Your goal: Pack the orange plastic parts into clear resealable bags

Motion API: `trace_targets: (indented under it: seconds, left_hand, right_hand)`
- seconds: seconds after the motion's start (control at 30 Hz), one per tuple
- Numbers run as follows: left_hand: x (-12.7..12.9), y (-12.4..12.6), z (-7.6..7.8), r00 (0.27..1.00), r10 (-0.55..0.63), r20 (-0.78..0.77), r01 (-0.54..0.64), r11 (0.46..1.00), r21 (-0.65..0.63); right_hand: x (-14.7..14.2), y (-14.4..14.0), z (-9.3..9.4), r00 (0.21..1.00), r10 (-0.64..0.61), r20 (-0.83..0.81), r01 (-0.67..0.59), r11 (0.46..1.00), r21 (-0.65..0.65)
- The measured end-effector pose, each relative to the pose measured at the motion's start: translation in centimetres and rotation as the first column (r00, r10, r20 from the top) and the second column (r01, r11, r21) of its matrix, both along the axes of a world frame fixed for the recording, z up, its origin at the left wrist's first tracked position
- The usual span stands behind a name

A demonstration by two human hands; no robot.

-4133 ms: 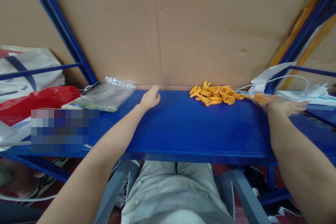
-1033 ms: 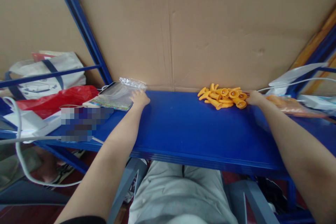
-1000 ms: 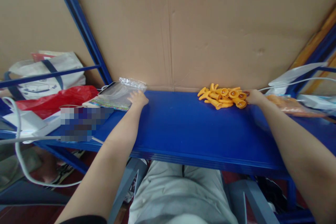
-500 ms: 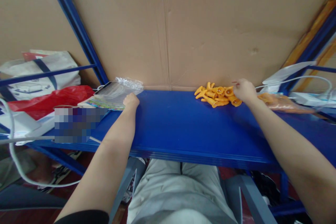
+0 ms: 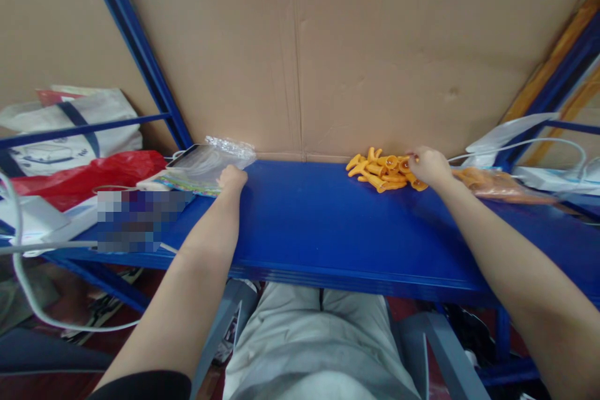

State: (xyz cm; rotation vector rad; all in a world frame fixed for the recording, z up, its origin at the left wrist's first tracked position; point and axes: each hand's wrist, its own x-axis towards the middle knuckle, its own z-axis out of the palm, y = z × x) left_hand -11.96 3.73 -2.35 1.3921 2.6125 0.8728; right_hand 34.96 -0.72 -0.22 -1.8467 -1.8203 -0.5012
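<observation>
Backing: tall sheet of brown cardboard behind everything, framed by blue rack posts.
Worktop: blue metal worktop, bare through the middle, cluttered at both ends.
Left clutter: white tote bag, crumpled red plastic bag, white cable hanging off the front edge.
Right clutter: filled clear bag of orange pieces lying flat, white cable loop behind it.
Clear bags: stack of empty clear plastic bags at the back left, on a colourful card.
Orange pile: loose yellow-orange plastic parts heaped at the back, against the cardboard.
Left hand: resting at the near corner of the clear bags, fingers curled on the edge; grip hidden, cannot tell.
Right hand: on the right side of the orange pile, fingers bunched down among the parts; pinch likely, cannot tell.
Step in hand: probably gathering parts while lifting one empty bag.
Next move: needs one bag peeled off and opened.
Writing: nothing readable; one patch blurred.
</observation>
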Motion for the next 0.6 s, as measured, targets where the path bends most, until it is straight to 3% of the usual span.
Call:
trace_targets:
  seconds: [0.13, 0.3, 0.43, 0.6]
  left_hand:
    - [0.2, -0.3, 0.2, 0.998, -0.051, -0.032, 0.053, 0.997, 0.052]
    - [1.5, 0.0, 0.8, 0.976, -0.191, -0.100, 0.200, 0.976, 0.084]
    - [2.5, 0.0, 0.6, 0.951, -0.245, -0.188, 0.250, 0.968, 0.000]
    - [1.7, 0.2, -0.2, 0.966, -0.190, -0.177, 0.161, 0.973, -0.167]
  right_hand:
    - [0.1, 0.2, -0.1, 1.000, 0.005, -0.002, -0.005, 1.000, -0.012]
    - [-0.3, -0.1, 0.1, 0.999, -0.041, -0.023, 0.040, 0.997, -0.070]
    - [-0.3, -0.1, 0.0, 0.999, -0.045, -0.022, 0.043, 0.996, -0.080]
    - [-0.2, 0.1, -0.1, 0.999, -0.043, -0.026, 0.040, 0.995, -0.091]
